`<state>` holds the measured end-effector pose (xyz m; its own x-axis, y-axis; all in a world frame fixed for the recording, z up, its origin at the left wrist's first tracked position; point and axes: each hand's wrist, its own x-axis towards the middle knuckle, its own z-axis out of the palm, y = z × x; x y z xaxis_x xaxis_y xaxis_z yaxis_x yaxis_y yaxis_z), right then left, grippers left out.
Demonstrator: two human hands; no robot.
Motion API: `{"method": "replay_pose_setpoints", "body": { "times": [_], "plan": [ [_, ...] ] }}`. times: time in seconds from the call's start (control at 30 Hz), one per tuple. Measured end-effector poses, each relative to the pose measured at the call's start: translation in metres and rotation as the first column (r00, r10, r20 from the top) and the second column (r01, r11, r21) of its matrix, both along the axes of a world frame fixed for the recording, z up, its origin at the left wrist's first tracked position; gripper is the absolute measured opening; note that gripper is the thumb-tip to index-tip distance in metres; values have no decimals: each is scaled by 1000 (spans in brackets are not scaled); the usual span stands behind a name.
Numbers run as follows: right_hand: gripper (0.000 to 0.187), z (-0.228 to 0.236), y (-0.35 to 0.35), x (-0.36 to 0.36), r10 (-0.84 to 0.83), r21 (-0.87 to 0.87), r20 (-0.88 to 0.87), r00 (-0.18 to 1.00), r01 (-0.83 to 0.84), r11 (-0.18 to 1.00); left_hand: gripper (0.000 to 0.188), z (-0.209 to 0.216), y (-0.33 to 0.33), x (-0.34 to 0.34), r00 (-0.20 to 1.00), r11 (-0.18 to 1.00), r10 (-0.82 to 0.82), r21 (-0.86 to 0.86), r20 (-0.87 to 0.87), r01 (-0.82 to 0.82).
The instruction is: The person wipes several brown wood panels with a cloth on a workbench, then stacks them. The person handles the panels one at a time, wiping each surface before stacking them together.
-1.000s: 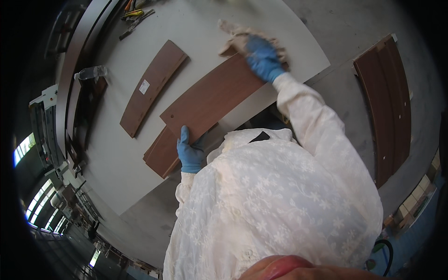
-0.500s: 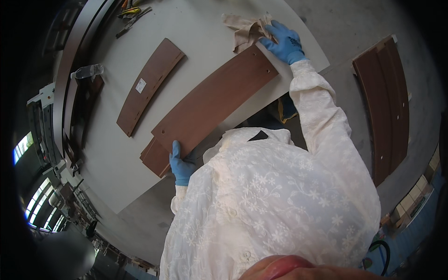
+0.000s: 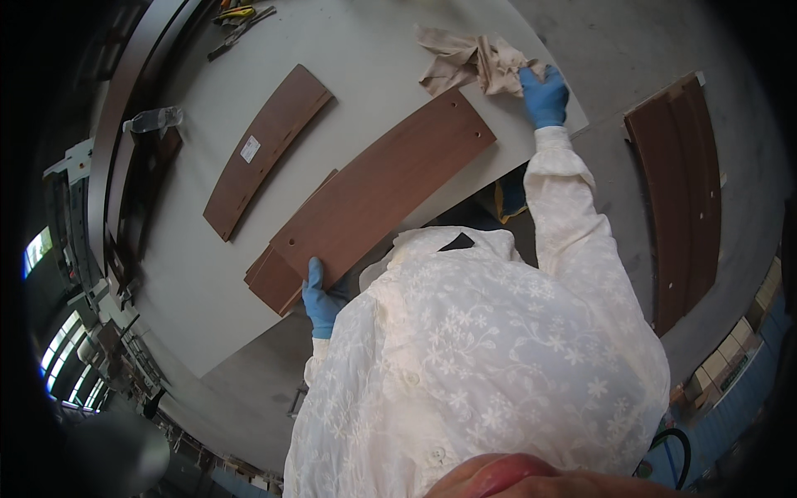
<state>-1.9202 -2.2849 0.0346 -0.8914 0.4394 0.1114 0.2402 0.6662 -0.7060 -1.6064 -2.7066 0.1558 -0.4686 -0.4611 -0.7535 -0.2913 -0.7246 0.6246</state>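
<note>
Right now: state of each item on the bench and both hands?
Left hand: gloved, grip on near end of top panel.
Right hand: gloved, on the rag.
Top panel: flat on a stack.
Rag: crumpled.
Labelled panel: flat, apart.
Bottle: lying down.

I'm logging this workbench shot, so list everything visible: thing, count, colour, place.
Large wood panel: one, reddish brown, top of a small stack at the table's near edge.
Smaller wood panel: one, brown with a white label, further left on the table.
Rag: one, beige, crumpled at the table's far right.
Table: one, pale grey.
Plastic bottle: one, clear, left table edge.
Hand tools: a few, yellow and dark, far corner.
Panel stack: brown, on the floor at right.
Left hand: blue glove, on the stack's near end.
Right hand: blue glove, on the rag.
</note>
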Motion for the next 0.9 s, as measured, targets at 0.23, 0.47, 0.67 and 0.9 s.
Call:
{"method": "replay_pose_setpoints", "body": {
  "times": [0.23,0.47,0.67,0.9],
  "plan": [
    [39,94,14,-30,142,336,378,915,-278,900,52,12,-2,-7,999,999,-49,1,8,49],
    [49,63,-78,-21,212,264,619,756,-455,850,54,7,-9,-3,998,996,-55,70,-23,56],
    [65,20,-48,8,428,631,378,821,-567,530,60,2,-10,-1,995,995,-96,4,21,96],
    [51,-66,3,-31,684,636,65,727,-558,533,51,4,-11,1,1000,997,-13,75,10,12]
  ]
}}
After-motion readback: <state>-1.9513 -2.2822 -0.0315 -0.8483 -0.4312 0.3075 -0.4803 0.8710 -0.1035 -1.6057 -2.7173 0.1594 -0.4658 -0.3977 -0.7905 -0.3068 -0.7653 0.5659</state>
